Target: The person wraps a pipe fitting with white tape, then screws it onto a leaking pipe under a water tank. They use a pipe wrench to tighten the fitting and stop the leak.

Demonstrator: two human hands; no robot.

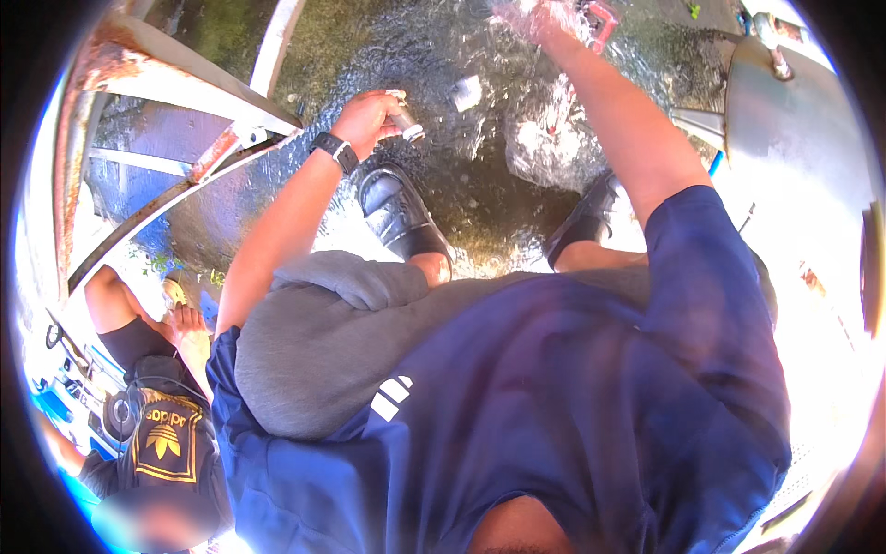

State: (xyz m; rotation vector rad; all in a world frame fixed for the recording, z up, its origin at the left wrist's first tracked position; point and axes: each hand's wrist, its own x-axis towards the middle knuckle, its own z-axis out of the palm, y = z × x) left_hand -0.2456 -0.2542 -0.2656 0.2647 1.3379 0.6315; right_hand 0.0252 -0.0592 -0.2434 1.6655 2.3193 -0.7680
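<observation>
My left hand (pixel 365 120), with a dark watch on its wrist, is closed around a short greyish cylinder (pixel 406 122) with a pale ringed end. It hangs over the wet ground ahead of my left shoe. My right hand (pixel 535 20) reaches far forward to the top edge, where glare and splashing water smear its fingers. Beside it lies a red, bent, handle-like thing (pixel 603 26); I cannot tell whether the hand touches it. A small white block (pixel 467 92) rests in the water between my arms.
A pale, shiny lump (pixel 549 152) lies near my right shoe (pixel 588 217). At left stands a rusty white metal frame (pixel 185 78). Another person (pixel 166 434) sits low at the left. A large grey metal tank (pixel 794 120) stands at right. Water covers the ground (pixel 498 208).
</observation>
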